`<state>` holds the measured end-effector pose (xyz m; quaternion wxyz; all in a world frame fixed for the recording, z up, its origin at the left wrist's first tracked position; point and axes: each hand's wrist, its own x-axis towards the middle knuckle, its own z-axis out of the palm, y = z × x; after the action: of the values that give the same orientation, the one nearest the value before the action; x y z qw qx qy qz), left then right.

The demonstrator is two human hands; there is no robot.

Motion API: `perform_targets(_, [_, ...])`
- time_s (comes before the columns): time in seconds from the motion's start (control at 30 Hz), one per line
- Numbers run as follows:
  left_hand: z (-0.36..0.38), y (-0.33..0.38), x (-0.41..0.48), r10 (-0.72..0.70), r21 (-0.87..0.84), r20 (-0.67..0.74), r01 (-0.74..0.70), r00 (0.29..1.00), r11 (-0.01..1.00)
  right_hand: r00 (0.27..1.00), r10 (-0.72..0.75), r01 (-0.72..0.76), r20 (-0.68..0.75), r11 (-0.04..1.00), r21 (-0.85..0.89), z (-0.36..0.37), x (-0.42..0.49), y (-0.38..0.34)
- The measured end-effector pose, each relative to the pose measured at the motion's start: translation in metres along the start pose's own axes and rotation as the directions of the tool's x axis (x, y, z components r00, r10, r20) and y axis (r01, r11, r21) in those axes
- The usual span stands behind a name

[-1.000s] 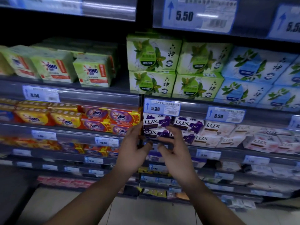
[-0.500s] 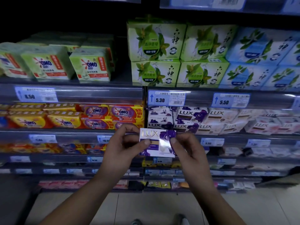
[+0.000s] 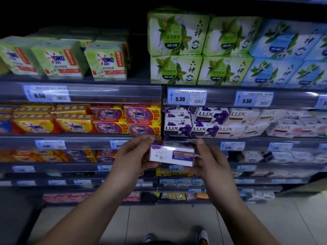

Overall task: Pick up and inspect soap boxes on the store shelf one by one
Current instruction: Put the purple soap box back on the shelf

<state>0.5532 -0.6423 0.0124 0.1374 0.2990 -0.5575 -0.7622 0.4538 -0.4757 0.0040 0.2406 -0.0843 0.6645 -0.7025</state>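
Note:
A white and purple LUX soap box [image 3: 171,155] is held in front of the shelf, turned so a narrow side with a purple label faces me. My left hand [image 3: 132,157] grips its left end, thumb on top. My right hand [image 3: 210,160] grips its right end. Behind them, stacked purple LUX boxes [image 3: 193,122] sit on the middle shelf [image 3: 265,141], with white and pink LUX boxes [image 3: 261,123] further right.
Green herbal soap boxes [image 3: 200,48] and blue ones [image 3: 286,53] fill the upper shelf. OMO bars in green wrap [image 3: 106,62] and in yellow and purple wrap [image 3: 109,119] lie to the left. Price tags [image 3: 186,96] line the shelf rails. Tiled floor and my shoes [image 3: 201,236] are below.
Both hands drew the purple LUX box off the shelf stack toward me. Since then it has been turned from its front face to a narrow side.

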Motion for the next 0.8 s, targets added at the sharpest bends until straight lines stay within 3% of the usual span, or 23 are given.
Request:
perform_targets(0.1, [-0.002,0.001,0.002,-0.081,-0.08,-0.042,0.078,0.996,0.994,0.999,0.026,-0.028,0.019,0.997,0.073,0.003,0.0,0.003])
perform_targets(0.23, [-0.009,-0.001,0.006,-0.005,-0.015,0.004,0.006,1.0,1.0,0.998,0.028,-0.031,0.064,0.998,0.049,0.004,-0.004,-0.001])
perform_targets(0.43, [-0.004,-0.013,0.008,-0.018,0.003,0.03,0.018,0.999,1.0,0.974,-0.228,0.224,0.001,0.957,-0.182,0.011,-0.018,-0.009])
perform_targets(0.6, [0.002,-0.027,0.013,-0.082,-0.079,0.033,0.084,0.996,0.993,0.942,-0.335,0.328,0.022,0.904,-0.276,0.023,-0.025,-0.007])
perform_targets(0.7, [0.0,-0.02,0.01,-0.001,-0.125,0.074,0.011,0.997,0.992,0.94,-0.339,0.335,0.016,0.918,-0.214,0.021,-0.023,-0.008])
perform_targets(0.8, [-0.002,-0.008,0.003,0.214,-0.071,0.153,-0.205,0.965,0.976,0.964,-0.265,0.261,-0.022,0.959,-0.112,0.014,-0.016,-0.004])
